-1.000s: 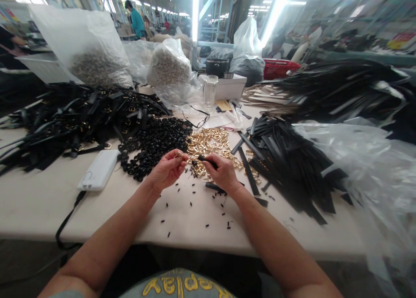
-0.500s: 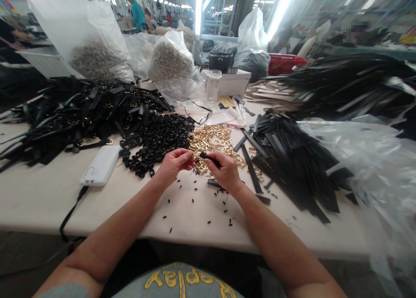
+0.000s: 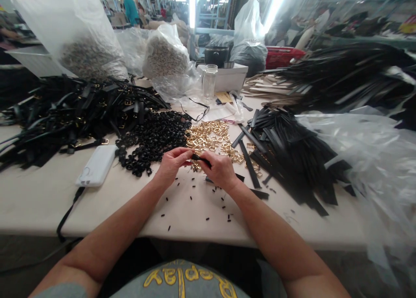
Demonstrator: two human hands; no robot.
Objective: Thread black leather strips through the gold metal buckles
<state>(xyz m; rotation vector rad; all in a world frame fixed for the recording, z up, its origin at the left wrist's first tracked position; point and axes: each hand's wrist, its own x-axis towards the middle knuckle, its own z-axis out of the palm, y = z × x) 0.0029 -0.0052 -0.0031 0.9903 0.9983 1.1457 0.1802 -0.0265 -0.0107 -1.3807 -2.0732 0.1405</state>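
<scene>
My left hand (image 3: 174,163) and my right hand (image 3: 219,170) meet in front of the heap of gold buckles (image 3: 208,135). Between them is a short black leather strap (image 3: 200,159). My right fingers are wrapped round it, while my left thumb and forefinger pinch its left end. Whether a buckle or loop sits on that end is hidden by my fingers. Left of the buckles lies a pile of small black loops (image 3: 152,135). Beneath my right wrist another black strap piece (image 3: 239,178) rests on the table. Several tiny black bits (image 3: 190,198) are scattered nearby.
Buckled black straps (image 3: 65,116) are heaped at left, behind a white power bank (image 3: 97,166) with a cable. Flat black strips (image 3: 292,159) and clear plastic sheeting (image 3: 370,146) cover the right. Glasses (image 3: 199,111), a jar (image 3: 209,82) and filled bags (image 3: 166,53) stand farther back.
My left fingertips have come onto the end of the strap, closing the small gap between my hands. The strap now lies more level. The whole view has shifted slightly.
</scene>
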